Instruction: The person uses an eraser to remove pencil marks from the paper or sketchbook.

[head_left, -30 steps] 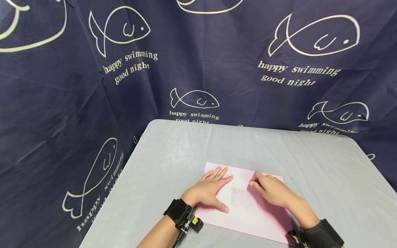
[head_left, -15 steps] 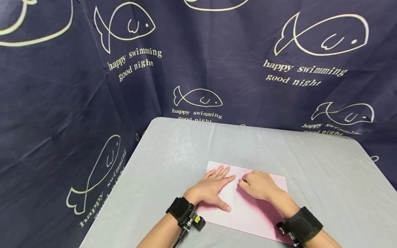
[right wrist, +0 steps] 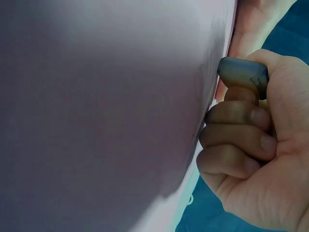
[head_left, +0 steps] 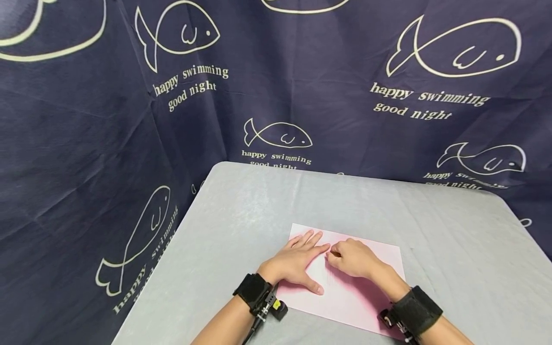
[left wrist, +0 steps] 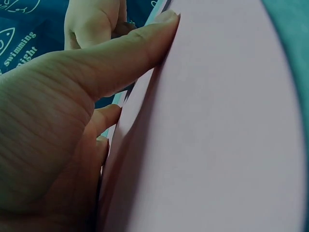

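A pale pink sheet of paper (head_left: 340, 306) lies on the table. My left hand (head_left: 295, 266) rests spread on its left part, thumb and fingers straight. In the left wrist view the left thumb (left wrist: 130, 53) lies along the sheet. My right hand (head_left: 355, 258) is over the sheet's upper middle, close beside the left fingertips. Between thumb and index finger it pinches a small dark block, apparently an eraser (right wrist: 241, 72), against the paper; the other fingers are curled in. Faint pencil strokes (right wrist: 217, 36) show on the paper near the block, partly hidden by the hand in the head view.
The grey table (head_left: 250, 206) extends around the paper on all sides. Dark blue curtains (head_left: 336, 96) with white fish prints stand behind and at the left. Each wrist bears a black strap (head_left: 416, 310) with a small camera; a cable runs along the left forearm.
My right hand has moved left across the paper, toward the left hand, and now covers part of the shaded pencil patch. The left hand stays spread in place. The head view has shifted slightly.
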`<state>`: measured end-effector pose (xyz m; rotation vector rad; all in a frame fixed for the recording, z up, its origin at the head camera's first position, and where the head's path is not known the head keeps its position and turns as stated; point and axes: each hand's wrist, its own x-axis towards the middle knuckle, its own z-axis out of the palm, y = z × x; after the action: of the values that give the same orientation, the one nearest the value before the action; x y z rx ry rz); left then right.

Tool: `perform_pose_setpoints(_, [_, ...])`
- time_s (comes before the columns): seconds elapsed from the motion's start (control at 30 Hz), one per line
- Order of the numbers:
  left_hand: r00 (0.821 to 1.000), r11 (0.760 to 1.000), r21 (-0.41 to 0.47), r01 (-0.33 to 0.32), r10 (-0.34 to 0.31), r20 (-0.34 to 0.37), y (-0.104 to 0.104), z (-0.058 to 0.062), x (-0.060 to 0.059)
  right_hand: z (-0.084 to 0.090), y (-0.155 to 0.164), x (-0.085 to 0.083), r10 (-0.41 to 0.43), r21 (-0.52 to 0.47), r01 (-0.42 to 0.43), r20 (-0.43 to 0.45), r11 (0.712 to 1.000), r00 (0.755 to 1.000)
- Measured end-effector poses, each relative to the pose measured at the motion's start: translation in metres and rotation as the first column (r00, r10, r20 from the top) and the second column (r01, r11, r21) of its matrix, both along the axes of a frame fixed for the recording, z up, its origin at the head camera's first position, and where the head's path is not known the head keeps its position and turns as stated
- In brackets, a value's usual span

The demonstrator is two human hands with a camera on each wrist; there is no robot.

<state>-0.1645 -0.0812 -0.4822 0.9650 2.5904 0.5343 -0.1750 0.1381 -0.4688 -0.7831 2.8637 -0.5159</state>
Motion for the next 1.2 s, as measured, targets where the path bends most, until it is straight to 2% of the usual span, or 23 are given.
perform_pose_setpoints(0.4, [1.000, 1.000, -0.001, -0.002, 0.002, 0.005, 0.001, 0.001, 0.000, 0.002, 0.010, 0.010, -0.087, 0.019, 0.087, -0.015, 0.996, 0.996])
perform_pose_setpoints(0.77, [1.000, 1.000, -0.011, -0.003, 0.003, -0.010, 0.002, 0.002, 0.000, 0.004, 0.035, 0.020, -0.139, 0.010, 0.139, -0.019, 0.990, 0.990])
perform_pose_setpoints(1.2, [1.000, 1.000, -0.008, -0.003, 0.002, -0.017, 0.002, 0.003, 0.000, 0.008, 0.056, 0.030, -0.218, 0.018, 0.218, 0.024, 0.976, 0.976])
